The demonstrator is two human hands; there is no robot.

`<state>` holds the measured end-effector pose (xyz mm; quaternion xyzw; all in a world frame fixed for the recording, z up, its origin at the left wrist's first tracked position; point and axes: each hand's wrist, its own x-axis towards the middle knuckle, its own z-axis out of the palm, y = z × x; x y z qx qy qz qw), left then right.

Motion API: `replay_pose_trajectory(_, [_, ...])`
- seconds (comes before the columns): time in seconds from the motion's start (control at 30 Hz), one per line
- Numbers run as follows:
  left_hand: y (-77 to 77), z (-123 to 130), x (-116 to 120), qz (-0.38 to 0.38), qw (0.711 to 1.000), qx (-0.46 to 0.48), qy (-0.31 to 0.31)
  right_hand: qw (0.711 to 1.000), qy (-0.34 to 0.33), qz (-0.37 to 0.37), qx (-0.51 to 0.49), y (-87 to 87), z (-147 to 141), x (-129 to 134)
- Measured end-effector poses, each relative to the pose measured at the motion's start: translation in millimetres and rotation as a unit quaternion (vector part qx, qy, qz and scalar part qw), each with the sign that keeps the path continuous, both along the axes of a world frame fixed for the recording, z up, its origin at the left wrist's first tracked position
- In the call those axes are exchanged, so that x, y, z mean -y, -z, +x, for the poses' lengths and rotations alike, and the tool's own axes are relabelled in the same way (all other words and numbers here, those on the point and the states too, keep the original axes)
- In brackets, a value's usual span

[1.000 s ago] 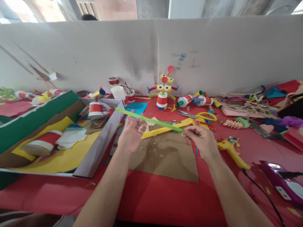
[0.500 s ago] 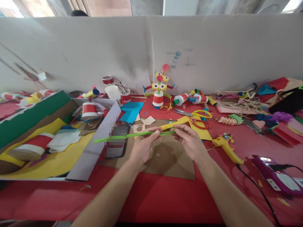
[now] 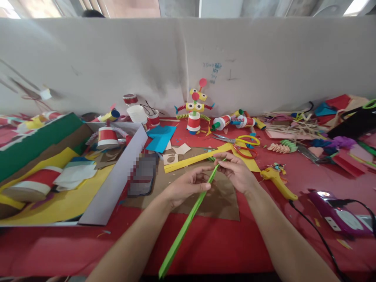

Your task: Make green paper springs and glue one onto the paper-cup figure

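Observation:
A long bright green paper strip [image 3: 190, 215] slants from between my hands down toward the table's front edge. My right hand [image 3: 236, 170] pinches its upper end between thumb and fingers. Lower down, my left hand [image 3: 188, 185] is loosely curled around the strip, thumb in front and fingers partly behind it. Beneath both hands lies a brown cardboard sheet [image 3: 223, 207]. Just beyond them are a yellow paper strip [image 3: 188, 161] and a small green folded-paper spring [image 3: 211, 159], partly hidden by my right hand.
On the left stands an open box [image 3: 114, 184] with paper and cup pieces, beside a phone [image 3: 143, 174]. Scissors [image 3: 246, 140], a yellow glue gun [image 3: 279, 183] and a purple corded device [image 3: 337, 213] lie right. A paper-cup figure [image 3: 194, 122] stands by the grey partition [image 3: 117, 58].
The green strip has swung from lying nearly level, pointing left, to slanting down toward me. My left hand has moved slightly right and lower. More of the yellow strip shows.

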<state>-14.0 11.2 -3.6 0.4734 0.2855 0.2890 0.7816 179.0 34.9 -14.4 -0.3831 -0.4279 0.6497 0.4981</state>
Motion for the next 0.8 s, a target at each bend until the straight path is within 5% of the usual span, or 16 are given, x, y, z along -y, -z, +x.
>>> replay_pose_trajectory(0.27, [2.5,17,10,0.000,0.990,-0.112,-0.085,0.999,0.021,0.023,0.028,2.2,2,-3])
replay_pose_trajectory(0.63, [17.1,18,4,0.143,0.950,-0.240,-0.140,0.975,0.051,0.055,0.210,15.6,-7,-6])
replay_pose_trajectory(0.73, [19.1,19,5,0.218,0.904,-0.347,-0.119,0.941,0.068,0.104,0.314,14.3,-1,-7])
replay_pose_trajectory(0.8, [19.2,21,7,0.272,0.866,-0.406,-0.107,0.881,0.112,0.149,0.436,5.7,17,-2])
